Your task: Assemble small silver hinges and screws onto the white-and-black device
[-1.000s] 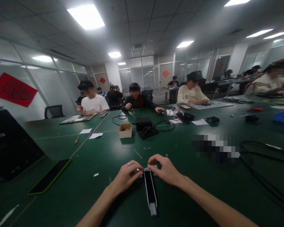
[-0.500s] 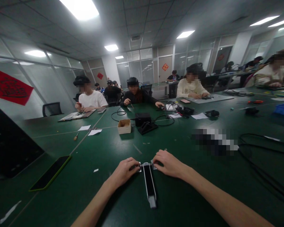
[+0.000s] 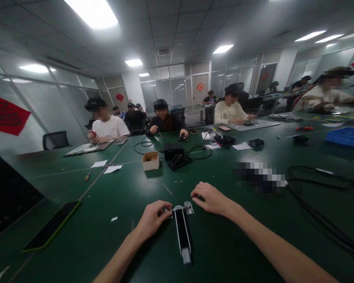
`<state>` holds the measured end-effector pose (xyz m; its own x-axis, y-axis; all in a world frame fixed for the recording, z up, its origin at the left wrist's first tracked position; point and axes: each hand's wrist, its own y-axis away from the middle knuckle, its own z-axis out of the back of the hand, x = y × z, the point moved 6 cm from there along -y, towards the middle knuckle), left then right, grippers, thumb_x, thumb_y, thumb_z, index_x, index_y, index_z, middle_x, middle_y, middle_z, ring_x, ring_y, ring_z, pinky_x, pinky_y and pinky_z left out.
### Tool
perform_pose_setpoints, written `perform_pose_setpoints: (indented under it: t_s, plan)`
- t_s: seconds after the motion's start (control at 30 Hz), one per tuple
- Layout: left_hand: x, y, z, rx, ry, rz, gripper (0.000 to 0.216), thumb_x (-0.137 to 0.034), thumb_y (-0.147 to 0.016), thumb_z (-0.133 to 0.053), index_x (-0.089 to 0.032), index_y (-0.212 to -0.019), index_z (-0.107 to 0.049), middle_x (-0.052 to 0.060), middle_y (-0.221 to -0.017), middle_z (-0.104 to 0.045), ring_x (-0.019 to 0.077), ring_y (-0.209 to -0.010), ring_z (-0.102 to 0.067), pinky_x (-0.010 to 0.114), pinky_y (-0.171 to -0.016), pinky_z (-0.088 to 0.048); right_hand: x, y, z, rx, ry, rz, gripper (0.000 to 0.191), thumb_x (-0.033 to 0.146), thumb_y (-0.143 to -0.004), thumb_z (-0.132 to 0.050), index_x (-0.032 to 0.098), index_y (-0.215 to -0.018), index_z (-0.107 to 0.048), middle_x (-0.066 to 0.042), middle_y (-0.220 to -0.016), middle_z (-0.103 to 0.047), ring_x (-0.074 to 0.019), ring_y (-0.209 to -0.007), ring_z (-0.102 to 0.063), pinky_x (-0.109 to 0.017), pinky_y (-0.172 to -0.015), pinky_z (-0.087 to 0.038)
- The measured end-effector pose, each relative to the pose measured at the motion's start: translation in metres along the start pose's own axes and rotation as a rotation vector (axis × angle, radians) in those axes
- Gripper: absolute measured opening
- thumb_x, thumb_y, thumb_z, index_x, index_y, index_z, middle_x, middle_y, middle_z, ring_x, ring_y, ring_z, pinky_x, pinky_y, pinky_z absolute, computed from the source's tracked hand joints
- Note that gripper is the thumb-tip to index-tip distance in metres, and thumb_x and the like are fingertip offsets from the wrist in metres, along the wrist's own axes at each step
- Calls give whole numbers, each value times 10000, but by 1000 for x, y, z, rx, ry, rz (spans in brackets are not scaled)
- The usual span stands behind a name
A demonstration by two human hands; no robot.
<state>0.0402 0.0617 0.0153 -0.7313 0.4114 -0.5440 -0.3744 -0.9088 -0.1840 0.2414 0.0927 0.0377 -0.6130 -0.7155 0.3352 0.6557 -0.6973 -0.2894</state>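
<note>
Take the small box (image 3: 151, 164) as your landmark. The metal bracket (image 3: 183, 232) lies flat on the green table (image 3: 221, 255), on your side of the box and a little to its right, with its long end pointing toward you. As far as it shows, the bracket is in one piece: the right plate (image 3: 189, 208) sticks out clear at the far end, and a grey block (image 3: 187, 257) sits at the near end. What is left to do cannot be told from this view.

Your left hand (image 3: 153, 218), straight on your side of the box, seems to pinch the left plate (image 3: 169, 214), which your curled fingertips mostly hide. Your right hand (image 3: 214, 198), nearer you than the box and well to its right, is loosely open and released, just beside the right plate but apart from it.
</note>
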Motion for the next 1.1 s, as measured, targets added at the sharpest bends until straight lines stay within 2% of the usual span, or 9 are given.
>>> perform_pose_setpoints:
  t_s: [0.07,0.17,0.33,0.47,0.6,0.8,0.97,1.1]
  plan:
    - [1,0,0,6,-12,-25,191,-257,-846,-560,-215,-1017,-633,9,-924,-662,144,-740,-578,243,-676,-442,-18,2,8,-48,61,-73,195,214,-878,-485,151,-964,-649,-82,-954,-629,-198,-887,-532,-354,-802,-417]
    - [3,1,1,7,-56,-43,172,-266,-851,-548,-203,-989,-630,18,-901,-641,138,-708,-562,244,-656,-438,-33,4,8,-18,95,-140,223,248,-878,-488,170,-1015,-646,-85,-1017,-612,-211,-928,-527,-371,-823,-419]
    - [0,2,0,9,-109,-69,155,-268,-858,-521,-189,-942,-624,28,-877,-614,143,-721,-550,250,-665,-440,-28,-1,-4,40,89,-165,295,318,-895,-465,188,-1101,-632,-88,-1064,-592,-221,-955,-521,-367,-825,-425]
    - [-4,3,0,11,-139,-87,144,-244,-851,-511,-187,-931,-617,29,-871,-602,146,-740,-544,254,-686,-443,-30,-4,-1,24,123,-180,309,302,-885,-473,179,-1126,-623,-98,-1070,-593,-230,-964,-516,-369,-829,-420]
    - [-7,4,1,19,-143,-87,158,-261,-860,-503,-187,-941,-617,34,-885,-598,152,-761,-548,253,-683,-442,-53,1,7,-8,172,-246,304,240,-893,-440,181,-1131,-619,-105,-1103,-586,-232,-1008,-504,-370,-856,-405]
    - [-6,3,0,27,-132,-81,153,-263,-863,-499,-189,-930,-615,33,-890,-600,153,-769,-553,253,-681,-444,-75,3,-6,58,114,-266,254,291,-907,-460,199,-1045,-653,-88,-1039,-597,-216,-968,-529,-355,-856,-410]
    - [-6,3,-1,17,-142,-97,153,-266,-862,-497,-190,-918,-618,33,-866,-606,153,-751,-555,257,-683,-443,-73,3,-6,28,7,-301,154,257,-859,-515,166,-893,-635,-75,-935,-599,-195,-868,-549,-321,-769,-440]
    - [-7,3,-1,15,-143,-110,148,-257,-866,-492,-192,-921,-614,30,-866,-601,151,-752,-556,251,-677,-441,-46,1,-6,-5,-177,-255,119,250,-821,-548,155,-850,-612,-47,-879,-606,-157,-781,-553,-273,-695,-451]
